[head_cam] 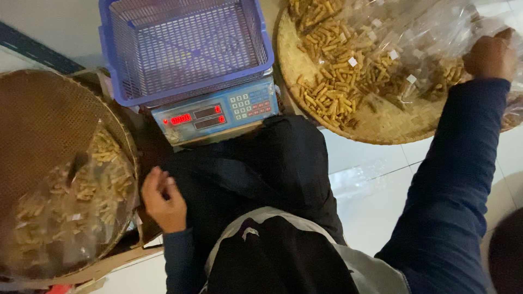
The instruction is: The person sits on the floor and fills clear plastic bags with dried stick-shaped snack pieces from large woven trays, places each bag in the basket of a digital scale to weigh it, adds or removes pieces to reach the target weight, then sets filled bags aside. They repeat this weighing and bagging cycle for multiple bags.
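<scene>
**Between two trays, at the scale**

Over your lap: right hand point(490, 54) clamped on a clear plastic bag point(419, 41) lying on the woven tray point(381, 122) of snack sticks point(332, 60). Left hand point(162, 200) loosely curled, holding nothing, beside the left sieve tray point(32, 109). Blue mesh basket point(185, 49) sits on the digital scale point(218, 111), red digits lit, facing you for reading.

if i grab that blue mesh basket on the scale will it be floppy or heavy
Probably neither. The blue mesh basket looks like moulded plastic with a thick rim, so likely stiff. It appears empty and perforated, so probably light. It merely sits on the scale, so a push may slide it.
</scene>
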`<state>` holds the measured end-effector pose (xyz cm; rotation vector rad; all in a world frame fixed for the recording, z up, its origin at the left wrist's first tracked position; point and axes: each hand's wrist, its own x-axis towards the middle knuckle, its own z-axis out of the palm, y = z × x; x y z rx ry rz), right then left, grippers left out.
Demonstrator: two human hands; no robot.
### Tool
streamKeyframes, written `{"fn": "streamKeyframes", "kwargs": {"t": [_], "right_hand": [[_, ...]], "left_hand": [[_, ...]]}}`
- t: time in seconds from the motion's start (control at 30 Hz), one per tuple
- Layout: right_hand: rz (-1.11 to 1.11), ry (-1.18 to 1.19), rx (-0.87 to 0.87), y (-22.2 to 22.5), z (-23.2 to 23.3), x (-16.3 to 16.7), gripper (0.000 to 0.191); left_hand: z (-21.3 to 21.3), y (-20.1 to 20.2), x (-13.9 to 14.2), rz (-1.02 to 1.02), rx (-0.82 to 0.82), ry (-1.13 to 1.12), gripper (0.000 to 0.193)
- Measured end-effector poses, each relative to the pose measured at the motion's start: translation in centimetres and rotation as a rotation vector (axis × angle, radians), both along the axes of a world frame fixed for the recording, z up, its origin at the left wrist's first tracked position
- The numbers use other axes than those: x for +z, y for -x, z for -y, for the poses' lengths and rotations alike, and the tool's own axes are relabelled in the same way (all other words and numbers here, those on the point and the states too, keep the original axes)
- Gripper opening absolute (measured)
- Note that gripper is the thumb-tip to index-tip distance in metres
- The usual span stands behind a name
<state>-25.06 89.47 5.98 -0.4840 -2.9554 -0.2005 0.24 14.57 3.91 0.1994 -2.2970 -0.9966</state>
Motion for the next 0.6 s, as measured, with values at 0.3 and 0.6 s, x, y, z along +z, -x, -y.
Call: {"fn": "streamKeyframes", "kwargs": {"t": [0.3,0.6], "right_hand": [[-0.176,0.393,0.282,-7.2,-2.1,0.7,0.015],[-0.407,0.899,0.686,-1.6,13.2,9.6,0.016]], "left_hand": [[-2.7,2.2,0.2,0.068,-0.176,0.074,0.024],[-2.9,3.0,0.0,0.055,-0.190,0.132,0.023]]}}
